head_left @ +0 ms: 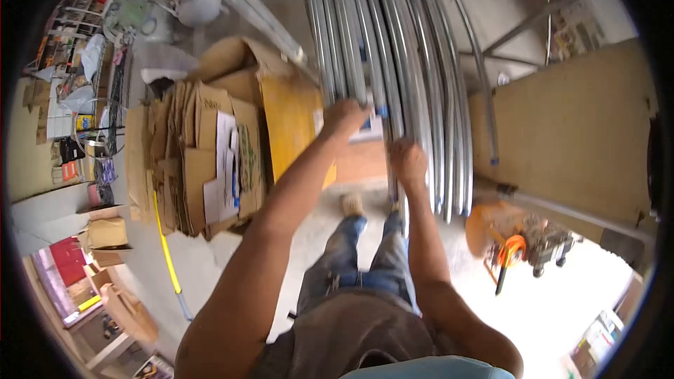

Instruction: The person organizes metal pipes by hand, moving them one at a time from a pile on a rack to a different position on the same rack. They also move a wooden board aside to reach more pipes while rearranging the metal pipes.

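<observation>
A long bundle of grey metal pipes (421,49) stretches away in front of me. My left hand (345,119) is closed at the near end of a metal pipe on the bundle's left side, and its fingers are slightly blurred. Lower and to the right, my right hand (408,160) is wrapped round another metal pipe, with fingers curled in. Between the hands lies a flat reddish-brown box (365,161) with a white and blue label (371,128). My legs and shoes are just below it.
Flattened cardboard (189,154) and a yellow board (291,119) stand to the left. A yellow pole (166,253) lies on the floor. At right are a large tan panel (569,119) and a machine with an orange wheel (516,247). Metal frame bars (239,10) cross overhead.
</observation>
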Motion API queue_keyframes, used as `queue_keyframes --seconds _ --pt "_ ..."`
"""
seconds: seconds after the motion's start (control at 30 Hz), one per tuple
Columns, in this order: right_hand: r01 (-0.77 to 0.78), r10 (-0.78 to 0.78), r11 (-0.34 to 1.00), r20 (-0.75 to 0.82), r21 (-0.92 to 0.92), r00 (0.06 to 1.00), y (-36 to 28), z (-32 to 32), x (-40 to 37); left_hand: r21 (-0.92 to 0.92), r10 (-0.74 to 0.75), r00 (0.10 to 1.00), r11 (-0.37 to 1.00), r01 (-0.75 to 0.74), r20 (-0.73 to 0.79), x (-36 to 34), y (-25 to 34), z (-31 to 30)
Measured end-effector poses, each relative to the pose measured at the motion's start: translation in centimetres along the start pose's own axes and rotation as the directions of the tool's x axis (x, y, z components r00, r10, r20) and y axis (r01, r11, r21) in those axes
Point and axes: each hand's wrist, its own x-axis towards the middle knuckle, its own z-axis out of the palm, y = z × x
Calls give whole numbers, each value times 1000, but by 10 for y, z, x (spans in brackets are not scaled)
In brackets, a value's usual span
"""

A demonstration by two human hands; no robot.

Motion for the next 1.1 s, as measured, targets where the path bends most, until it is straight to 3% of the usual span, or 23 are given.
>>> queue_keyframes --seconds 0.03,0.07,0.1,0.13,0.2,0.3,0.33,0.37,0.43,0.47,0.57,0.63,0.7,0.77,0.83,0.9,1.03,1.1 --pt "71 -71 994 9 -85 997 24 14 -6 19 18 1000 1000 -18 5 0 -4 3" --pt "-79 78 996 -14 -51 997 4 -8 -10 13 63 983 998 -62 -172 -3 -9 10" --pt "-95 94 995 -38 -19 995 3 -19 -16 9 38 966 999 -37 -257 -9 -5 1" --pt "-98 98 995 -82 12 992 6 -25 -18 -137 8 944 989 -56 -329 -14 -2 -7" --pt "-109 114 993 -176 36 978 25 -37 -32 14 291 696 927 -374 -656 -12 -6 -5" --pt "-228 222 973 -169 -20 960 44 -63 -61 138 486 609 839 -527 -627 -10 6 2" --pt "-259 252 966 -185 -12 950 50 -69 -73 158 486 715 865 -476 -502 -8 6 13" --pt "-289 283 957 -198 -2 938 56 -74 -86 144 492 723 861 -489 -485 -7 4 26" --pt "-305 296 952 -196 -17 935 60 -86 -111 284 459 787 885 -368 -412 -5 3 40" --pt "-358 347 929 -116 -92 931 59 -93 -126 267 429 831 898 -350 -355 0 2 43" --pt "-447 453 882 6 -150 891 49 -104 -164 314 460 808 879 -358 -367 7 -1 47" --pt "-309 308 936 -30 -169 951 38 -103 -172 322 449 811 884 -339 -376 6 -3 49" --pt "-270 270 952 -23 -146 963 44 -93 -175 328 439 805 888 -321 -400 4 2 50" --pt "-358 357 910 -44 -207 933 55 -78 -174 240 368 817 927 -288 -444 -14 4 51" --pt "-398 392 878 -79 -266 917 51 -72 -165 195 401 751 915 -353 -525 -17 3 53" --pt "-378 383 867 -52 -325 922 42 -72 -152 348 532 775 837 -422 -340 -6 4 39" --pt "-395 432 858 45 -329 901 38 -76 -144 378 571 762 807 -454 -305 1 -2 40" --pt "-273 299 888 12 -371 954 45 -72 -148 414 580 791 779 -470 -194 5 3 31"
